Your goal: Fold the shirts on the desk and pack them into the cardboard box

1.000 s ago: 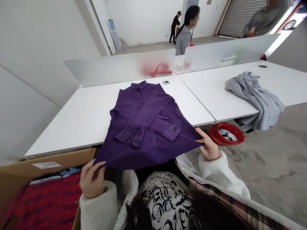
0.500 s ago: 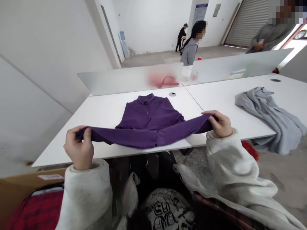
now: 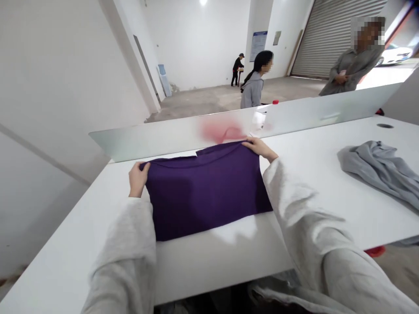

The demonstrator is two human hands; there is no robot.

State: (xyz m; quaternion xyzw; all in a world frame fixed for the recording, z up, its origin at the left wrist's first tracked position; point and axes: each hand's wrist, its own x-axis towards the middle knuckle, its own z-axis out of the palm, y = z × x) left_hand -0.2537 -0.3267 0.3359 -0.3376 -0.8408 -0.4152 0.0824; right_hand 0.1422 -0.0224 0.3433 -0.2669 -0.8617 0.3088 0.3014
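Observation:
A purple shirt [image 3: 209, 187] is stretched between my two hands over the white table [image 3: 203, 266]. My left hand [image 3: 138, 178] pinches its upper left corner between thumb and fingers. At the upper right corner, my right hand [image 3: 260, 147] is closed on the fabric in the same way. The cloth forms a wide panel sloping toward me, its lower edge near or on the tabletop. The collar and buttons, if still on the far side, are hidden behind this panel.
A crumpled grey garment [image 3: 379, 168] lies on the table at right, partly over its front edge. A frosted divider [image 3: 157, 137] runs along the back, with a blurred red thing behind it. A person in a grey hoodie [image 3: 252, 89] and two others are beyond.
Both hands have moved forward and closer together, carrying the shirt's edge up and away from me. The shirt's collar and front, visible before, are now covered. My view has shifted too.

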